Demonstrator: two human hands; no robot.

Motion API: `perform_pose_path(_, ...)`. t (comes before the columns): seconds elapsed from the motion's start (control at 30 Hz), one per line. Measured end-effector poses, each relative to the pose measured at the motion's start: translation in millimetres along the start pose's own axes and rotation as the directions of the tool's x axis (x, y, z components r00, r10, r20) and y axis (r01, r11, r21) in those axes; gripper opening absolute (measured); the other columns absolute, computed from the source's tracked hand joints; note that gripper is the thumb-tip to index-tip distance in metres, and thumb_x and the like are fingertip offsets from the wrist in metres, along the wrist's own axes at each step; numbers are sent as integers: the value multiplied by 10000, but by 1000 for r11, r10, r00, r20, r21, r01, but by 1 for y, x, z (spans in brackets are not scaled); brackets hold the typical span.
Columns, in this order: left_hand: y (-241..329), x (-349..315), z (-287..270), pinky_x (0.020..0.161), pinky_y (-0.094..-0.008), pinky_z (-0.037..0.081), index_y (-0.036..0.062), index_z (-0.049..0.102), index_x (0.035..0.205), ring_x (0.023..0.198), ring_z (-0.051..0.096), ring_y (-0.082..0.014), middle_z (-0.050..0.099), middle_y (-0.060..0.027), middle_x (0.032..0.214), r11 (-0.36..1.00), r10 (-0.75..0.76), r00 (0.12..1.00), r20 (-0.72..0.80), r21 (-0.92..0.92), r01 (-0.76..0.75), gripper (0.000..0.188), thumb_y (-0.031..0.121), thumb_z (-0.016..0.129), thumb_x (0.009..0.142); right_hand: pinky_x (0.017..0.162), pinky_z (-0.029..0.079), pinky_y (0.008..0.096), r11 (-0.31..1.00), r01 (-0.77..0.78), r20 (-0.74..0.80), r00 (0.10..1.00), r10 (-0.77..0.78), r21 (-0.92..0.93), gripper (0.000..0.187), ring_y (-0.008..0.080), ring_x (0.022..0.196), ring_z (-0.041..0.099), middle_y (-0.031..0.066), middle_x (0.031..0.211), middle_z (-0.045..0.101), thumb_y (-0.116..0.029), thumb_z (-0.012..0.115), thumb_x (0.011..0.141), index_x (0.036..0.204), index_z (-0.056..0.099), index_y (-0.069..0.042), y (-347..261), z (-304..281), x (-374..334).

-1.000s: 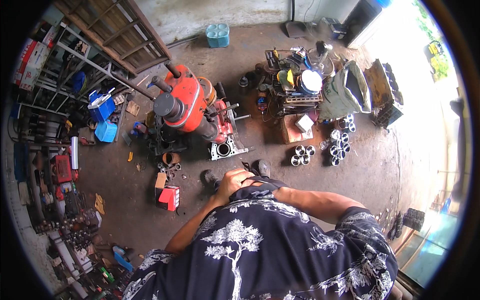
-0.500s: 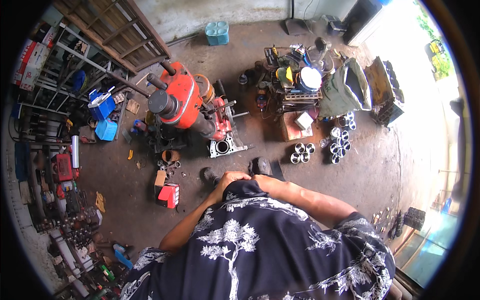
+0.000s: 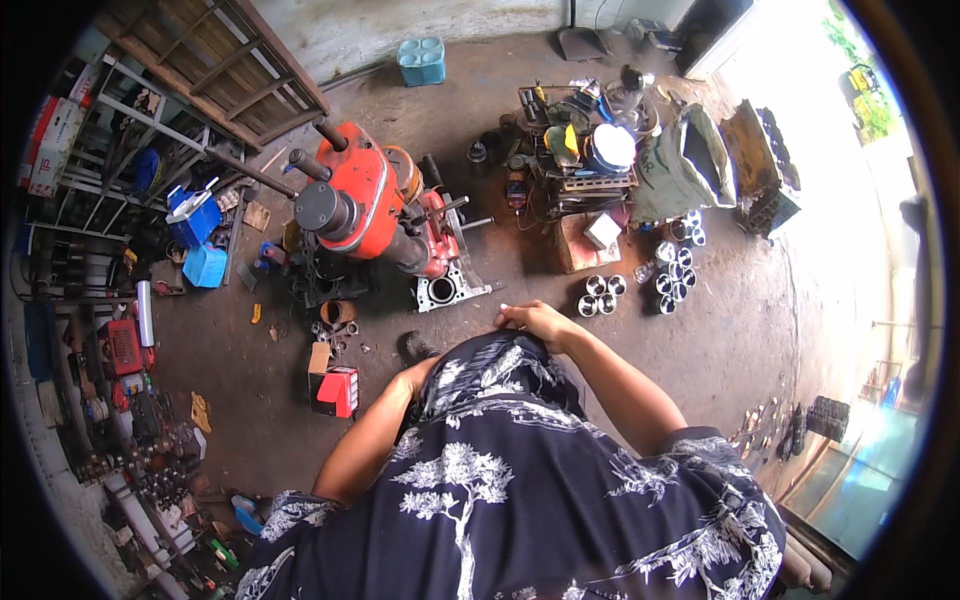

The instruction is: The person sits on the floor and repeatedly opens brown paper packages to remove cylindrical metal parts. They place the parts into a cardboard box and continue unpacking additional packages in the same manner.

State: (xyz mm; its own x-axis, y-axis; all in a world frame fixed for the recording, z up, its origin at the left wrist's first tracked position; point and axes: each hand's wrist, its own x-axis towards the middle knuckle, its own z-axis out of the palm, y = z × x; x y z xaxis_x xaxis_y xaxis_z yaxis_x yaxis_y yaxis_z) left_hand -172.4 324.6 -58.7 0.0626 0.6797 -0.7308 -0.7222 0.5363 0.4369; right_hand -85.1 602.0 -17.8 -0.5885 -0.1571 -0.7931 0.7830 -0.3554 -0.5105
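Fabric fills the near edge of my view: a dark shirt [image 3: 520, 480] printed with white trees, bunched up toward the chest. My right hand [image 3: 535, 320] sits at the top of that bunched cloth, fingers curled down onto the hem and pinching it, so I read it as closed on the shirt. My left hand [image 3: 418, 375] is mostly tucked behind the cloth at about 9 o'clock from the right one; only the wrist and a bit of the back show, and I cannot tell whether its fingers are spread or gripping. The two hands are near each other but apart, with the shirt fold between them. On the concrete floor [image 3: 700, 350], at 9 o'clock from the left hand, lies a small red box [image 3: 337, 391]. Further out, at 11 o'clock, stands an orange engine [image 3: 362, 205] with a black round end, and a grey engine block [image 3: 445, 290] lies just beside its base. At 1 o'clock from the right hand a cluster of shiny metal cylinder sleeves [image 3: 601, 295] stands on the floor, with more of them a little farther right. Beyond those sits a cluttered metal rack [image 3: 580, 160] beside a grey sack [image 3: 685, 165]. At the far 12 o'clock edge, near the wall, is a light blue container [image 3: 421, 60]. Shelving [image 3: 90, 200] packed with parts runs along the 9 o'clock side.
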Motion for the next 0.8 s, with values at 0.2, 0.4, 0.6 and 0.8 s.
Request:
perform_pose_path(0.2,-18,-43,-67,972,-355,529,-55,584,1279,1062,678,-213,693,-132,1174,931,48,999,-12,-362,-49,711,575,346,1051,1069,451,423,269,142,204,954,219,-953,584,343,1265,576,217,1310,633,-507,624,895,1275,664,-66,47,29,35)
perform_pose_path(0.4,-41,-60,-89,933,-383,515,23,659,1170,1002,665,-327,709,-112,1017,145,498,854,152,956,-255,424,322,738,880,962,504,450,376,135,99,989,-112,-917,399,389,1107,641,225,1134,691,-345,595,936,1162,692,-31,39,87,9)
perform_pose_path(0.6,-24,-99,-73,737,-408,494,-2,638,967,790,664,-249,666,-211,841,493,107,994,-18,869,-37,209,202,642,919,892,512,454,484,321,266,947,-181,-814,390,395,1026,659,240,1025,698,-365,630,934,1015,702,9,28,93,-19)
perform_pose_path(0.8,-26,-88,-63,773,-290,505,33,687,1109,848,566,-48,719,7,913,728,-174,983,59,680,88,246,240,679,976,963,502,406,694,309,357,931,-80,-650,684,358,1091,644,189,1210,684,-621,649,883,1231,671,-32,55,18,58)
